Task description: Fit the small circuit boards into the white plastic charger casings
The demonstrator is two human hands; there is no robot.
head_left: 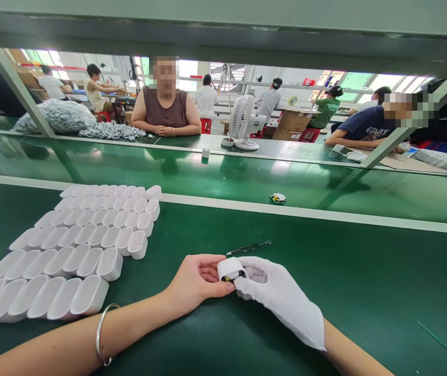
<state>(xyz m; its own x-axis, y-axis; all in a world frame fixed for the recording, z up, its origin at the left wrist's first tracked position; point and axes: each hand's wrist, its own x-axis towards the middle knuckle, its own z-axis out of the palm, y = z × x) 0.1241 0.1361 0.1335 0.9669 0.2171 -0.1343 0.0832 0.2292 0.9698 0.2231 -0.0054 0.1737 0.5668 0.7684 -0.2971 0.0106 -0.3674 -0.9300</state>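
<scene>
Pinching between fingers (212, 275) of both hands: white shell (230, 268).

Both forearms reach in from the bottom edge and meet at the middle. The left hand (197, 282) is bare, a bangle on its wrist, fingers curled inward with the thumb pressing toward the right. The right hand (276, 297) wears a white glove, its fingertips pinched against the left's.

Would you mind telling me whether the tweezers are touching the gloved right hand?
Apart. The head view shows green table surface between the tweezers and the gloved right hand.
</scene>
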